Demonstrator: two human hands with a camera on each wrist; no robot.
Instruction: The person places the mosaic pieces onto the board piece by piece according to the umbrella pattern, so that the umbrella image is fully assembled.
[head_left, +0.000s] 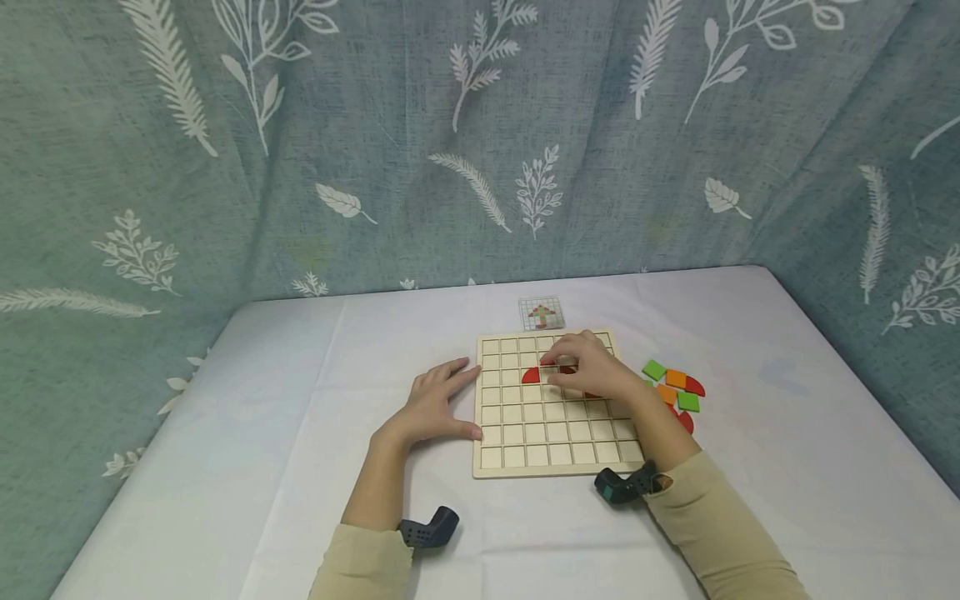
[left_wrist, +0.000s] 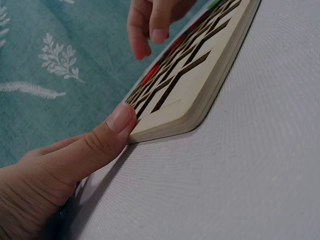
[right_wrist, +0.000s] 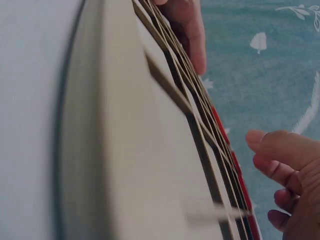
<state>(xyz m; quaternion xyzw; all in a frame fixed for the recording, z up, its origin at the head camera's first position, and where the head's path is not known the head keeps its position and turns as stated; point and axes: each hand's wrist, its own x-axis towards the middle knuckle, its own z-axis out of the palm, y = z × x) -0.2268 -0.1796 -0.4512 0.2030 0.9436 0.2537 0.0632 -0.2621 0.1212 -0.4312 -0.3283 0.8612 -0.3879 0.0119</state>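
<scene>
A square wooden grid board (head_left: 522, 457) lies on the white-covered table. My left hand (head_left: 433, 406) is at its left edge, fingers spread, the thumb (left_wrist: 120, 120) touching the rim near a corner. Above the board's upper middle is my right hand (head_left: 592, 367), thumb and fingers bent but apart; no piece shows between them in the right wrist view. Close to its fingertips, a red rounded piece (head_left: 531, 376) sits in the grid. More red pieces show partly under the right hand, which hides their outlines.
Several loose pieces lie right of the board, among them a green square (head_left: 654, 370), an orange square (head_left: 676, 379) and a red rounded piece (head_left: 685, 422). Behind the board lies a small card (head_left: 541, 313) with a gridded colored pattern. A leaf-patterned curtain (head_left: 405, 167) hangs behind the table.
</scene>
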